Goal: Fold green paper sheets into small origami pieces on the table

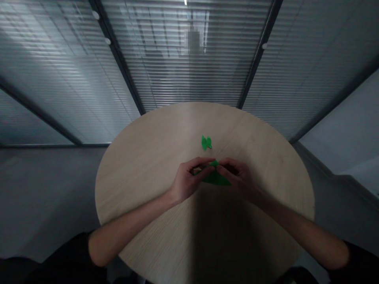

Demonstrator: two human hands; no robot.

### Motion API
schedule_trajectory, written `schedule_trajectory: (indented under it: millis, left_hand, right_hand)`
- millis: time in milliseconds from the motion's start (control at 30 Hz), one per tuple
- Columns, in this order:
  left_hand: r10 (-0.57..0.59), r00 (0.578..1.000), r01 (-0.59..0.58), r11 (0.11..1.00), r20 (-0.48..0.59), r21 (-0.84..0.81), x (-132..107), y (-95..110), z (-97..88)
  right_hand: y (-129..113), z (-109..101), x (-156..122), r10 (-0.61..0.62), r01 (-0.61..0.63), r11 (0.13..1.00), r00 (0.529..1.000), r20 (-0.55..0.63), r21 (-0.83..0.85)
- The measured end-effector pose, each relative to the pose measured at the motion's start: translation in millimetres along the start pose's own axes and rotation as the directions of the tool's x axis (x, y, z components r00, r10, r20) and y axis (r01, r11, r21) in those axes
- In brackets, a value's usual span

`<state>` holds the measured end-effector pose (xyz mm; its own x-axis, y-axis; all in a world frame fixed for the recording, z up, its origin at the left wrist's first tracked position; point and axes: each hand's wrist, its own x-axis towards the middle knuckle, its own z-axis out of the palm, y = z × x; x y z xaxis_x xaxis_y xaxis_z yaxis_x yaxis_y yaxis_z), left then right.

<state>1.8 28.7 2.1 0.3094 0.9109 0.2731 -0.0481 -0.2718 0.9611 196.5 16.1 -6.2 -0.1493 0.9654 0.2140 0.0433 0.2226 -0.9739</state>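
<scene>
A folded piece of green paper (215, 178) lies on the round wooden table (142, 165) between my two hands. My left hand (188, 179) pinches its left side with fingers curled. My right hand (238, 175) pinches the right side, fingertips meeting the left hand's at the paper's top. A smaller folded green paper shape (206, 142) rests alone on the table a little farther from me, touching neither hand.
Glass walls with closed horizontal blinds (189, 71) rise just behind the table's far edge, split by dark frames (118, 59). Grey floor (44, 189) shows to the left and right of the table.
</scene>
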Motion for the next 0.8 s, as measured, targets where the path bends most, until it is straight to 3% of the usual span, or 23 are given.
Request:
schedule_trajectory:
  millis: [800]
  left_hand:
    - [0.078,0.997,-0.077,0.993,-0.013,0.088,-0.7,1.3,-1.2]
  right_hand:
    - [-3.1,-1.1,-0.3,-0.046,0.047,0.996,0.999,0.007,-0.073]
